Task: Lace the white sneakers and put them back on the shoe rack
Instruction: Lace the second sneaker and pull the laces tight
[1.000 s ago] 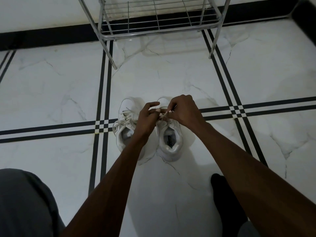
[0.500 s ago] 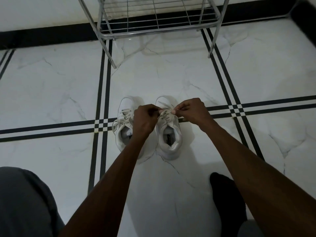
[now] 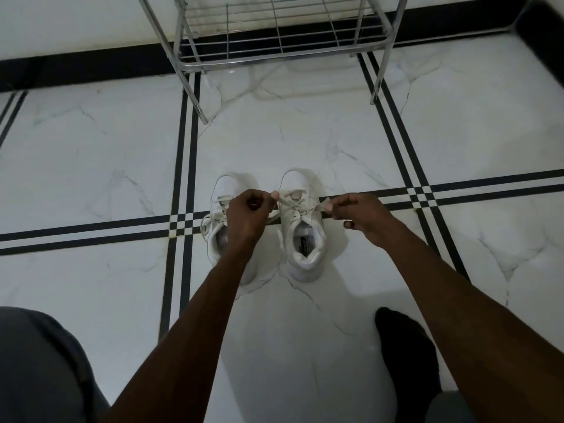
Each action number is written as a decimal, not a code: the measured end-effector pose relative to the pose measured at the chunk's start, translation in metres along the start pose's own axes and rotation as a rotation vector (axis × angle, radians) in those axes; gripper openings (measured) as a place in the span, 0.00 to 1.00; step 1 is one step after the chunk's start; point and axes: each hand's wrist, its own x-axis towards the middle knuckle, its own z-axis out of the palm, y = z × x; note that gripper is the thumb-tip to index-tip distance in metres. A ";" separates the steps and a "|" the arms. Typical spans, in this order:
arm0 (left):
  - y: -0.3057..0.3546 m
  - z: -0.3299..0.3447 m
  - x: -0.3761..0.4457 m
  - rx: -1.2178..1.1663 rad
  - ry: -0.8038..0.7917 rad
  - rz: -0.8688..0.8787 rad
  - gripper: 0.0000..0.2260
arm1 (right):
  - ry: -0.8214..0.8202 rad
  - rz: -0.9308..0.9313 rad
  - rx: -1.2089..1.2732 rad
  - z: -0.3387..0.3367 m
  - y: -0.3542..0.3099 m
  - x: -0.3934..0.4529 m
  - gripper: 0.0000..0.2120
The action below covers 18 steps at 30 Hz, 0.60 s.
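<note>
Two white sneakers stand side by side on the floor, toes pointing away from me. The right sneaker [image 3: 302, 239] has its lace [image 3: 294, 204] threaded across the top eyelets. My left hand [image 3: 248, 213] pinches one end of that lace, above the left sneaker [image 3: 224, 187], which it partly hides. My right hand [image 3: 358, 213] pinches the other end, out to the right of the shoe. The lace runs taut between both hands. The left sneaker's laces hang loose.
A metal wire shoe rack [image 3: 274, 53] stands at the far wall, its lowest shelf bare. The floor [image 3: 91, 148] is white marble tile with black stripe lines. My grey-clad knee [image 3: 39, 367] is at the bottom left; my black-socked foot [image 3: 403, 349] rests at the lower right.
My hands were together over the right sneaker's tongue. They have drawn apart sideways, pulling the lace ends outward and tight.
</note>
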 end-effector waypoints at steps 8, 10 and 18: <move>0.001 -0.003 -0.001 0.452 0.051 0.253 0.14 | 0.119 -0.156 -0.264 -0.002 -0.007 0.005 0.06; -0.004 -0.007 0.001 0.543 0.051 0.261 0.11 | 0.173 -0.144 -0.338 -0.004 -0.005 0.007 0.05; -0.009 -0.009 -0.004 0.778 -0.006 0.326 0.02 | 0.312 -0.257 -0.546 -0.004 0.003 0.009 0.06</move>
